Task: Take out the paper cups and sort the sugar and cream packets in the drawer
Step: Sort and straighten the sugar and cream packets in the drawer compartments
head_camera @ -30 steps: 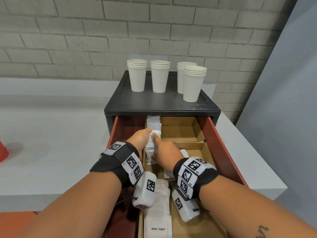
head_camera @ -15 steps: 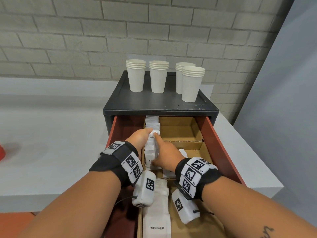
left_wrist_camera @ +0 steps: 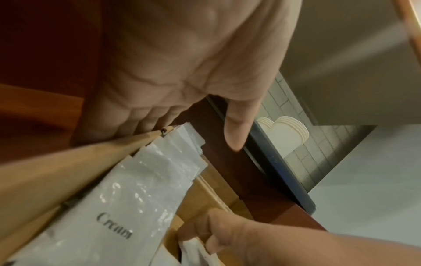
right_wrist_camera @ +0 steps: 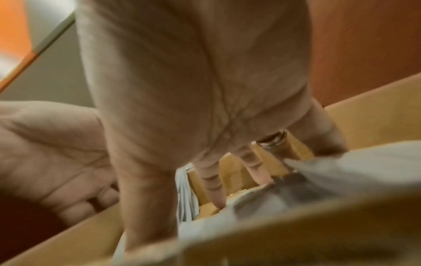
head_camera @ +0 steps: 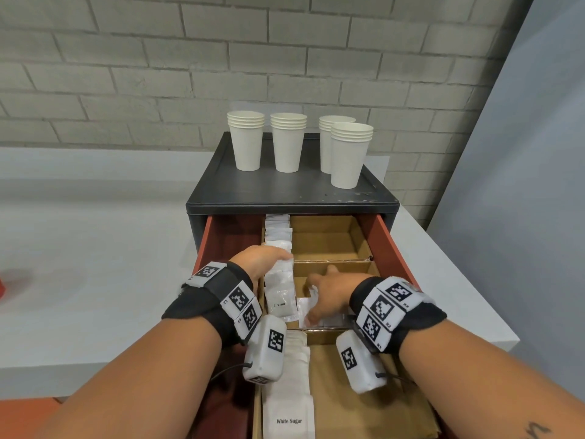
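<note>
Inside the open drawer (head_camera: 391, 245), the left hand (head_camera: 258, 259) rested with straight fingers against the row of cream packets (head_camera: 280, 288) standing in the narrow left compartment. Just beside it, the right hand (head_camera: 329, 293) reached into the middle compartment, fingers spread and touching loose packets (head_camera: 305, 307). Stacked paper cups (head_camera: 289, 142) stood atop the black cabinet (head_camera: 291, 193).

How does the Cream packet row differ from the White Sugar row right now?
The Cream packets look glossy and crinkled; the White Sugar packets look matte and flat. Cream fills the farther stretch, with the left hand against it; White Sugar lies nearest, untouched. Both sit in the drawer's left channel.
</note>
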### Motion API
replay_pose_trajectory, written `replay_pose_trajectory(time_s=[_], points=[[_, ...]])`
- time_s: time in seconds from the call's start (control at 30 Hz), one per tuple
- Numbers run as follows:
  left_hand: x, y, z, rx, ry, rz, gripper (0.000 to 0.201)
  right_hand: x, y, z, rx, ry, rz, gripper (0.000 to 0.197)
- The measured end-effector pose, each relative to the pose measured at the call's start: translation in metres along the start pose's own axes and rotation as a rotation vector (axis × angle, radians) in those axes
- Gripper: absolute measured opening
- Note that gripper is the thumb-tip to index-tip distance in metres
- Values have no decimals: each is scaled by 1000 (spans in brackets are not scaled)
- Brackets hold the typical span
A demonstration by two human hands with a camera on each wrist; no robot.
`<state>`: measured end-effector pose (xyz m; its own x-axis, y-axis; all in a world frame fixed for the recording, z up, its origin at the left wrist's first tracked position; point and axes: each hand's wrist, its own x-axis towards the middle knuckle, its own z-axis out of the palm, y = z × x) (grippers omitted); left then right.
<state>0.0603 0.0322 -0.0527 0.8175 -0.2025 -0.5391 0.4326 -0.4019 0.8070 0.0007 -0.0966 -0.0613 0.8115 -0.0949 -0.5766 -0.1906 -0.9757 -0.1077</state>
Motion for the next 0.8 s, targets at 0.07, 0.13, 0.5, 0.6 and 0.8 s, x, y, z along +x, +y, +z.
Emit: replay_pose_trajectory(time_s=[0.07, 0.13, 0.5, 0.6, 0.8], points=[[-2, -1, 0, 70, -11, -11, 61, 4, -4, 3, -69, 9, -33, 68], [-2, -1, -1, 91, -4, -14, 61, 3, -8, 3, -148, 15, -53, 62], [0, -1, -2, -111, 49, 15, 57, 0, 13, -6, 109, 180, -224, 27], [0, 1, -4, -159, 67, 74, 52, -1, 22, -16, 181, 332, -233, 22], [1, 3, -5, -195, 114, 279, 35, 0, 33, -28, 509, 539, -276, 19]])
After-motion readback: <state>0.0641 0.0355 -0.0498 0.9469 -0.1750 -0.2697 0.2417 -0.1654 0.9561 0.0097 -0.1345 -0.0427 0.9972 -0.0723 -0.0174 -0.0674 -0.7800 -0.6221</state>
